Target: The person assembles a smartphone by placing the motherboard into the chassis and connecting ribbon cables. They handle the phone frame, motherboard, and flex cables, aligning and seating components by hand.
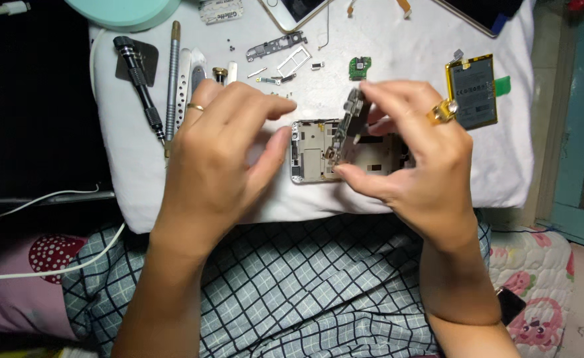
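A gold phone frame (312, 154) lies opened on the white cloth (132, 166), its inside facing up. My right hand (418, 156), with a gold ring, pinches a grey circuit board (351, 116) and holds it tilted up out of the frame's middle. My left hand (222, 142) hovers at the frame's left end, its thumb touching the frame's edge and its fingers spread above it. It holds nothing that I can see.
A yellow battery (472, 91) lies at the right. A small green board (359, 67), metal brackets (275, 46), a card tray (294, 59) and tiny screws lie behind the frame. Screwdrivers (140, 83) and tweezers (184, 83) rest at the left. White cables (40, 199) run at the left.
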